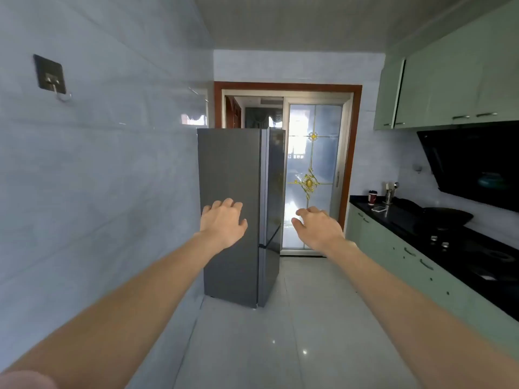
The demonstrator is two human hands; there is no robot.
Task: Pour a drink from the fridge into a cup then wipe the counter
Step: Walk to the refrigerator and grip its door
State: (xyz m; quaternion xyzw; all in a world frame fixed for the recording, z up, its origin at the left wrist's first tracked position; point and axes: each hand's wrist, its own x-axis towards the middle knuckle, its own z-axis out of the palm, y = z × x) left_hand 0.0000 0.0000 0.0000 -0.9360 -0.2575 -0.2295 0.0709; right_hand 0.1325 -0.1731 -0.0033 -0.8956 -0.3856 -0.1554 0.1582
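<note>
A tall grey fridge (233,169) stands against the left wall at the far end of the kitchen, both its doors closed. My left hand (223,223) is stretched out in front of it, fingers apart, holding nothing. My right hand (318,227) reaches out beside it, also open and empty, in front of the glass door. A dark red cup (372,197) stands at the far end of the black counter (410,223) on the right. No drink or cloth is visible.
A gas hob with a dark wok (446,217) sits on the counter, under a black hood (474,167). A utensil holder (389,195) and a small white dish (378,209) stand near the cup. Green cabinets line the right side. A pale tiled floor (280,332) runs to the sliding glass door (311,175).
</note>
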